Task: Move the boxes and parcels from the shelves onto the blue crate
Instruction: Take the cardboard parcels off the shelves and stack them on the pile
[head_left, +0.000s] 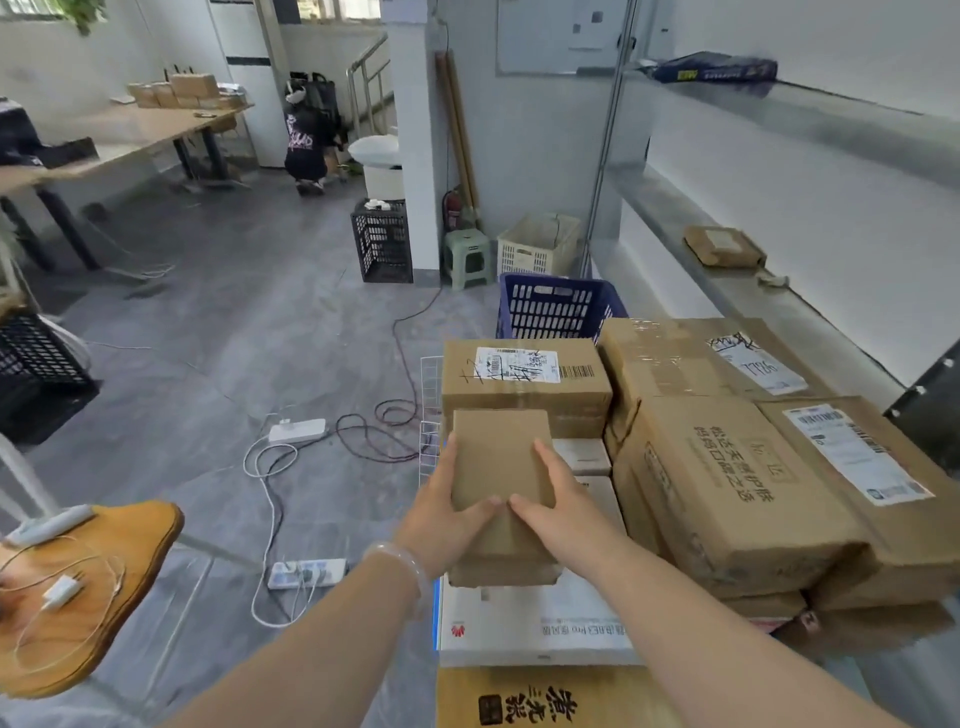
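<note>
A person's left hand (447, 519) and right hand (561, 512) clasp a small plain cardboard box (501, 457) from either side, fingers curled along its edges, thumbs nearly meeting on its top; the grip of both hands is closed on that box; it sits low over a stack of cartons, just before a labelled box (524, 379) and beside a large printed carton (727, 483); whether it rests on anything beneath cannot be told; the blue crate (558, 312) stands on the floor behind the stack, next to the metal shelves (779, 306); one brown parcel (724, 247) lies on the middle shelf, a dark blue package (717, 67) on the top one; a white power strip (297, 430) and cables lie on the grey floor to the left.
</note>
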